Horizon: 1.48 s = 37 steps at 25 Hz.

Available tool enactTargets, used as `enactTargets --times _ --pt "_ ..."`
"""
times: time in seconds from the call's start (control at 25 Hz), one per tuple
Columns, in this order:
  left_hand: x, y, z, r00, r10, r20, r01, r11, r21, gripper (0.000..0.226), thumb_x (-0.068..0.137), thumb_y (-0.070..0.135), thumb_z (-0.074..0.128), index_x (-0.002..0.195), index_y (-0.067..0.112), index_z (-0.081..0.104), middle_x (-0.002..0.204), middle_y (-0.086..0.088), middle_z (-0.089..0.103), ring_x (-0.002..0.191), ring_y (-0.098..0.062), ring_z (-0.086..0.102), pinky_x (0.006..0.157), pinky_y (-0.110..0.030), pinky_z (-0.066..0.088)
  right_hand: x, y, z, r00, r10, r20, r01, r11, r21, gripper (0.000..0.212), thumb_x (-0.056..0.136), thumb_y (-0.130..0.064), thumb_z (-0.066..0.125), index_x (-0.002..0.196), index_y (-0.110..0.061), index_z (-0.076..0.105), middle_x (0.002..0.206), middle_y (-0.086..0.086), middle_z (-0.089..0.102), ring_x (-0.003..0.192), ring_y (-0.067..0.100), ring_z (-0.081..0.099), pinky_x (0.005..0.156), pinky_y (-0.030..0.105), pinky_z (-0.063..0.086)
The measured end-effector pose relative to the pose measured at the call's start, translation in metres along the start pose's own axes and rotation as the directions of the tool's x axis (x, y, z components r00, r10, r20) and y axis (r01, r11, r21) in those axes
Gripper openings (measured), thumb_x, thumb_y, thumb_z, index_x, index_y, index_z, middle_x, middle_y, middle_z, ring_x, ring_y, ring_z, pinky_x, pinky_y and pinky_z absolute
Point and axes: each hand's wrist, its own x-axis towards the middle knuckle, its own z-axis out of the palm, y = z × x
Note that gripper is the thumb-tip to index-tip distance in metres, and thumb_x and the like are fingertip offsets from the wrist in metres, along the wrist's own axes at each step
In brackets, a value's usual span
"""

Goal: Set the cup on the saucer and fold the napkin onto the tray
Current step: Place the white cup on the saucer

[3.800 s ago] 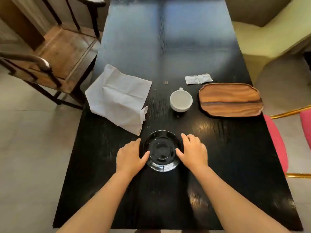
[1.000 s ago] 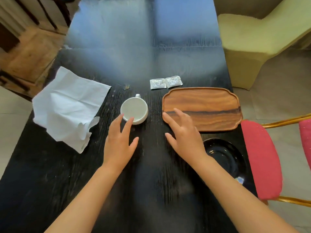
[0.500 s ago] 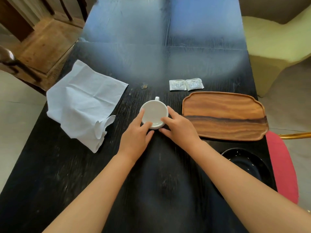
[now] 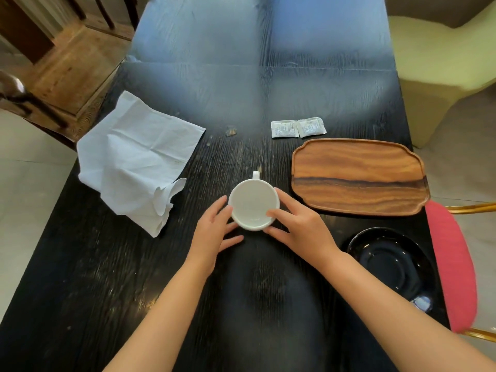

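Hands cup a white cup [image 4: 253, 204] on the black table [image 4: 107, 277]: left hand [image 4: 212, 234] and right hand [image 4: 300, 229] curl fingers round its sides. Black saucer [image 4: 389, 261] sits right, wooden tray [image 4: 359, 175] beyond it, crumpled napkin [image 4: 134, 159] left.

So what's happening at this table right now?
A person is setting up a tea service. Both hands, left hand and right hand, hold a white cup from either side on the dark table. The black saucer it should go on sits empty at the table's right edge. The wooden tray is bare, and the napkin lies crumpled and unfolded to the left. Two small packets lie beyond the tray.
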Motion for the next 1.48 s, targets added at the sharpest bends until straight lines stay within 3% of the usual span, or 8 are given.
enactTargets --times 0.12,0.24,0.32,0.48,0.68,1.0,1.28,1.48 --pt "-0.014 0.009 0.004 0.981 -0.016 0.193 0.023 0.999 -0.037 0.034 0.092 0.024 0.053 0.125 0.029 0.056 0.112 0.003 0.069 0.101 -0.019 0.067 0.079 -0.038 0.056 -0.016 -0.005 -0.019 0.999 -0.009 -0.047 0.009 1.0 0.006 0.025 0.077 -0.023 0.07 0.097 -0.009 0.067 0.133 0.019 0.052 0.105 0.029 0.062 0.087 0.031 0.053" --pt "-0.027 0.008 0.022 0.975 0.02 0.22 -0.009 0.999 -0.05 0.034 0.09 0.023 0.054 0.124 0.028 0.056 0.111 0.002 0.07 0.1 -0.018 0.068 0.078 -0.033 0.056 -0.032 -0.01 -0.043 0.993 0.11 -0.047 -0.098 0.975 0.198 0.061 0.073 -0.013 0.075 0.129 -0.019 0.05 0.14 0.006 0.046 0.123 0.014 0.05 0.097 0.024 0.046" --pt "-0.036 0.006 0.037 0.977 0.022 0.21 -0.009 0.998 -0.062 0.034 0.091 0.02 0.054 0.125 0.027 0.056 0.109 0.001 0.071 0.099 -0.018 0.068 0.08 -0.033 0.055 -0.043 -0.015 -0.058 0.938 0.344 0.03 -0.312 0.807 0.502 0.075 0.076 -0.01 0.072 0.136 -0.033 0.035 0.142 -0.007 0.043 0.125 0.002 0.045 0.09 0.021 0.05" --pt "-0.063 -0.001 0.072 0.971 0.023 0.237 -0.016 0.999 -0.032 0.033 0.091 0.018 0.055 0.122 0.03 0.057 0.104 0.004 0.073 0.1 -0.017 0.068 0.081 -0.035 0.054 -0.073 -0.012 -0.084 0.778 0.609 0.155 -0.487 0.429 0.761 0.047 0.085 -0.011 0.062 0.122 -0.038 0.05 0.123 -0.004 0.061 0.108 0.008 0.061 0.08 0.031 0.057" --pt "-0.092 -0.015 0.123 0.949 -0.03 0.312 0.009 0.998 0.07 0.03 0.093 0.026 0.054 0.12 0.037 0.058 0.106 0.01 0.071 0.098 -0.011 0.068 0.072 -0.031 0.059 -0.123 0.005 -0.116 0.685 0.721 0.104 -0.515 0.378 0.769 0.041 0.086 0.001 0.057 0.119 -0.022 0.06 0.106 0.0 0.07 0.096 0.01 0.067 0.069 0.026 0.058" --pt "-0.095 -0.041 0.182 0.949 -0.042 0.311 -0.041 0.966 0.256 0.041 0.091 0.022 0.055 0.131 0.03 0.047 0.109 -0.003 0.065 0.095 -0.013 0.067 0.067 -0.026 0.059 -0.166 0.044 -0.131 0.572 0.815 0.091 -0.56 0.308 0.769 0.043 0.083 0.008 0.053 0.107 -0.027 0.062 0.094 -0.007 0.071 0.083 0.006 0.068 0.061 0.025 0.057" --pt "-0.096 -0.057 0.2 0.965 -0.056 0.256 -0.025 0.953 0.303 0.035 0.091 0.023 0.055 0.123 0.035 0.048 0.106 0.001 0.064 0.089 -0.012 0.067 0.062 -0.022 0.057 -0.179 0.062 -0.128 0.531 0.837 0.128 -0.611 0.274 0.743 0.039 0.082 0.006 0.053 0.112 -0.017 0.059 0.098 0.002 0.07 0.089 0.013 0.067 0.062 0.028 0.059" --pt "-0.098 -0.06 0.201 0.974 -0.009 0.228 -0.082 0.92 0.384 0.039 0.091 0.026 0.056 0.127 0.036 0.046 0.114 0.003 0.061 0.089 -0.011 0.067 0.062 -0.02 0.057 -0.182 0.066 -0.127 0.513 0.846 0.147 -0.639 0.262 0.723 0.029 0.08 0.004 0.054 0.097 -0.019 0.06 0.095 0.004 0.07 0.087 0.016 0.067 0.065 0.037 0.06"
